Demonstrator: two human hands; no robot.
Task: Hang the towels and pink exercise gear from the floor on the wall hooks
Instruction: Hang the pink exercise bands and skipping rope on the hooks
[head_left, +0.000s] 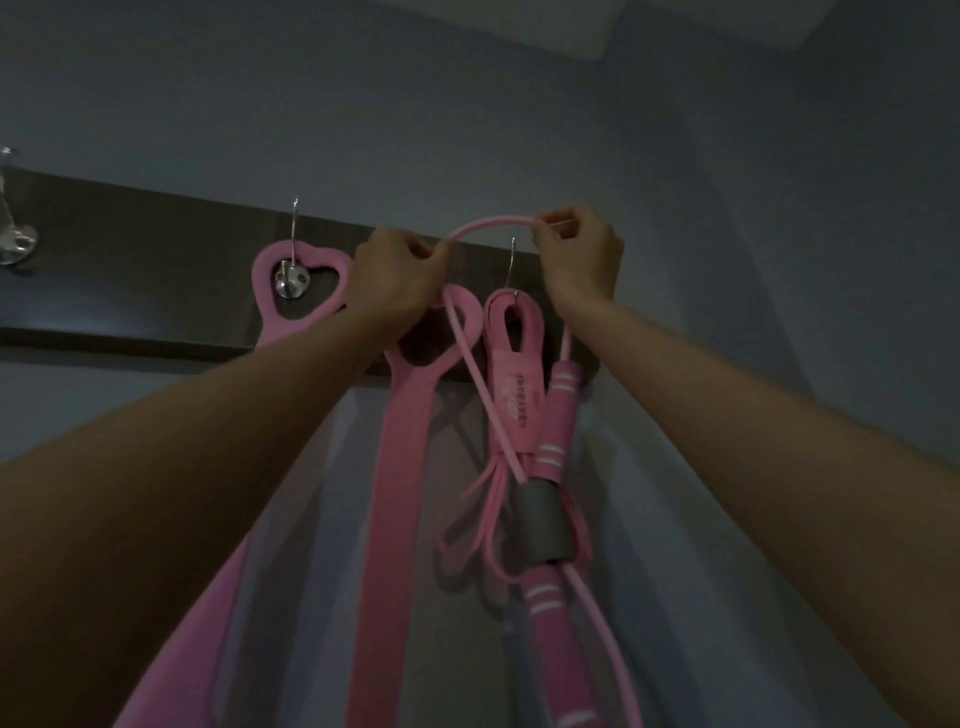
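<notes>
Entry 1, nearest my view: jump rope handles (558, 415), 2, pink with white stripes. They hung below the right end of the rail (130, 249) and a grey foam sleeve (543, 525) bound them.

Entry 2: flat pink band (514, 374), already looped on the right hook (513, 260).

Entry 3: left hand (400, 270) and right hand (582, 254), each pinching the jump rope cord (488, 223) in curled fingers. The cord arched between them above the right hook's tip, not yet on it.

Entry 4: heart-shaped strap loop (296, 280), hung on the hook at mid-rail. A 2nd loop (447, 332) lay partly behind the left hand, so I could not see its hook.

Handling note: I judged it best to keep the arch taut, carry it past the tip and lower it behind. Neither pinch should ease until the hook bore the handles' weight, or the cord might slip off.
</notes>
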